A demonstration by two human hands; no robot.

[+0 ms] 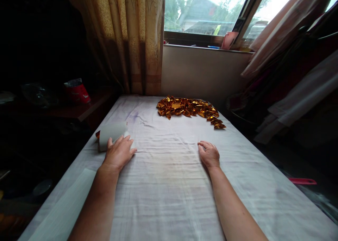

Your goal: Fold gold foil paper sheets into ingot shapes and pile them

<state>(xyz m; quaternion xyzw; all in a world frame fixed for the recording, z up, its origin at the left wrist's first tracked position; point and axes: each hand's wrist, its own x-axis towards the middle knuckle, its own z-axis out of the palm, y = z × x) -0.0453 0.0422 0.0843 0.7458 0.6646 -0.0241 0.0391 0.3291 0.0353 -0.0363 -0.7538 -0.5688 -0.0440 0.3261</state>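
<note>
1. Paper roll lies at the worktop's left edge, under the left hand, fingers spread flat, gripping nothing.
2. Right hand rests loosely curled, empty, on the cloth.
3. Gold foil pieces sit beyond; press evenly so the roll stays put.

Looks like a room in a home, used for handwork: patterned curtain beside a window facing neighbouring roofs and trees, cloth-covered worktop pushed against the wall, clothes hanging at right, cluttered dark shelf with a red tin at left.
</note>
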